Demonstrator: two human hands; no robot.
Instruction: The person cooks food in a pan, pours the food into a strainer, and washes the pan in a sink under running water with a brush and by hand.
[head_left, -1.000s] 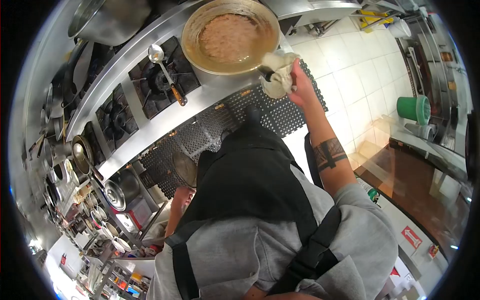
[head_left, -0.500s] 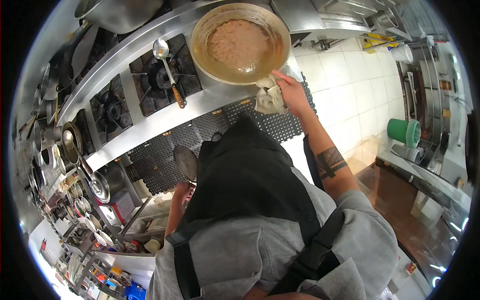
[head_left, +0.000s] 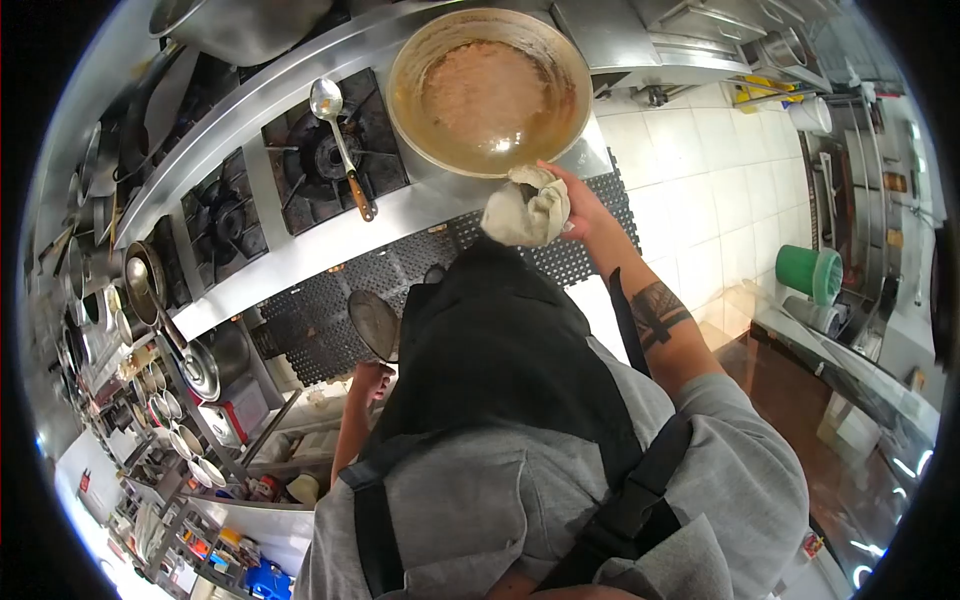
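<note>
A wide metal pan [head_left: 410, 125] stands on the stove at the top, with a pinkish-brown, wet-looking mass [head_left: 485, 90] inside. Just below its near rim, my right hand [head_left: 580, 207] grips a crumpled off-white cloth [head_left: 525, 212]. The cloth hangs over the front of the stove, and whether it touches the pan is hard to tell. My left hand [head_left: 370, 383] is closed low at my left side. Right above it is a dark, flat, round pan-like utensil [head_left: 373, 325], apparently held by its end. A large metal spoon [head_left: 342, 145] with a wooden handle lies across the burner left of the pan.
Open burners [head_left: 225, 220] continue along the stove to the left. A frying pan with a ladle [head_left: 145, 285] and a lidded pot [head_left: 205, 370] are at the far left. Black perforated matting [head_left: 330, 320] covers the floor. A green bucket [head_left: 810, 273] stands at right.
My right hand has come down from the pan's rim toward me, and the cloth has swung left and bunched up. The left hand stays almost where it was.
</note>
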